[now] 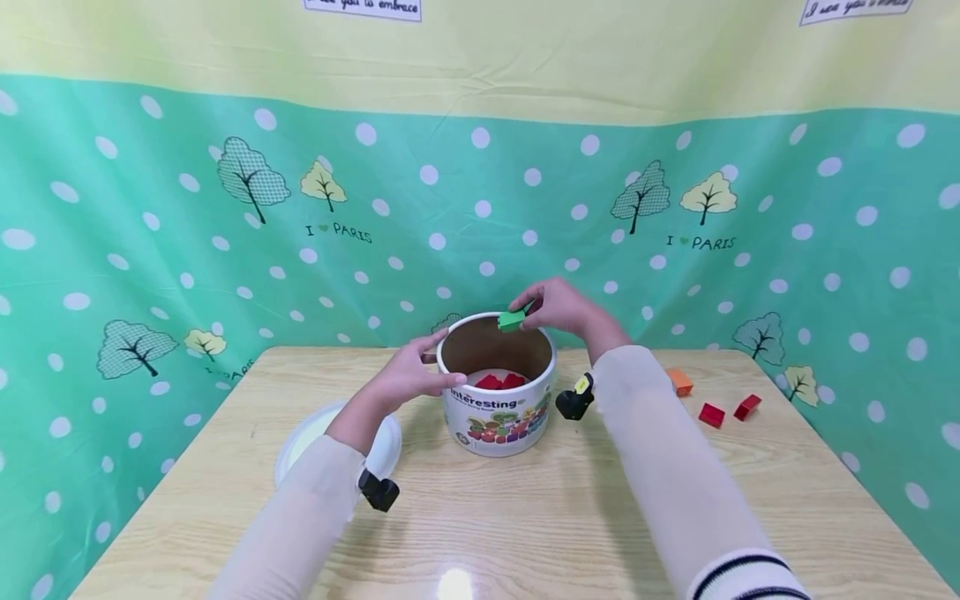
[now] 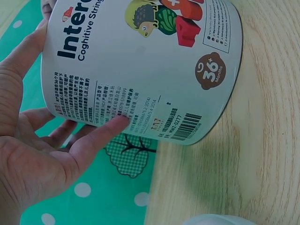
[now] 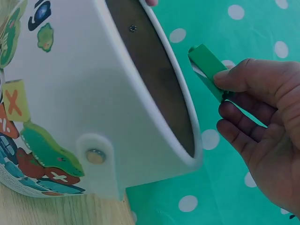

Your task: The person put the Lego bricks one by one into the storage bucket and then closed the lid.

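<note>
on the pale wooden bench (image 1: 525, 517), the left hand (image 1: 408, 379) lies with straight fingers against the white cardboard tub (image 1: 498, 400), steadying it. the right hand (image 1: 558, 304) pinches a small green block (image 1: 512, 319) over the rim. dropping-in step, i'd say; next, loosen that pinch above the red blocks (image 1: 501, 382) inside.

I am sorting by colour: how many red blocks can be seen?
4: two lie on the table at the right, block and block; two show inside the tub and. More may be hidden there.
</note>
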`<act>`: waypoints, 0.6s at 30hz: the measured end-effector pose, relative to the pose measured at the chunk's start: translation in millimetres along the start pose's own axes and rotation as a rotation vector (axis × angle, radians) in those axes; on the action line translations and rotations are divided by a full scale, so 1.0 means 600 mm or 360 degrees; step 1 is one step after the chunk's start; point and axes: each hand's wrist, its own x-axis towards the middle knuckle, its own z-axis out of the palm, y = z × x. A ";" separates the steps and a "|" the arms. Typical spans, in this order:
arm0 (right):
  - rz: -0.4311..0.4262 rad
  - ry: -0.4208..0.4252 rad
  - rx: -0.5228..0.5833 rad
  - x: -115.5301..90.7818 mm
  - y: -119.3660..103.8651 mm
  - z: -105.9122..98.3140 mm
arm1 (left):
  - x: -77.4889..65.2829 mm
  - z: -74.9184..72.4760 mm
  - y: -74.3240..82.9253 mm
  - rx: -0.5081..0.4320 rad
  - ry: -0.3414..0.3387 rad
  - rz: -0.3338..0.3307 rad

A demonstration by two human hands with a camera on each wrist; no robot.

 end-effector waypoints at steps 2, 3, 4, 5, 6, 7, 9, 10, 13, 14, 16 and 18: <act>0.0009 0.0007 0.0006 0.003 0.004 0.004 | 0.001 0.000 -0.002 0.0004 0.0003 -0.0002; 0.0012 0.0015 0.0016 0.004 0.005 0.005 | 0.002 -0.001 -0.003 0.0007 0.0002 0.0002; 0.0014 0.0024 0.0027 0.005 0.005 0.004 | 0.002 -0.001 -0.003 0.0010 0.0001 0.0009; 0.0011 0.0031 0.0037 0.006 0.005 0.004 | 0.003 -0.002 -0.002 0.0009 0.0005 0.0007; 0.0007 0.0035 0.0043 0.007 0.005 0.003 | 0.004 -0.002 -0.002 0.0010 0.0005 0.0010; 0.0004 0.0036 0.0050 0.008 0.004 0.003 | 0.004 -0.002 -0.002 0.0009 0.0004 0.0012; 0.0003 0.0038 0.0058 0.009 0.004 0.002 | 0.004 -0.002 -0.002 0.0011 0.0005 0.0015; -0.0001 0.0037 0.0059 0.010 0.004 0.002 | 0.004 -0.002 -0.001 0.0008 0.0003 0.0017; -0.0011 0.0038 0.0047 0.010 0.009 0.004 | 0.004 -0.001 0.000 -0.0001 0.0004 0.0005; -0.0017 0.0038 0.0039 0.009 0.011 0.004 | 0.003 0.000 0.000 -0.0003 0.0005 -0.0001; -0.0026 0.0037 0.0033 0.008 0.016 0.005 | 0.003 0.000 -0.001 -0.0009 0.0003 -0.0004; -0.0018 0.0036 0.0031 0.007 0.021 0.006 | 0.002 0.000 -0.001 -0.0011 0.0002 0.0000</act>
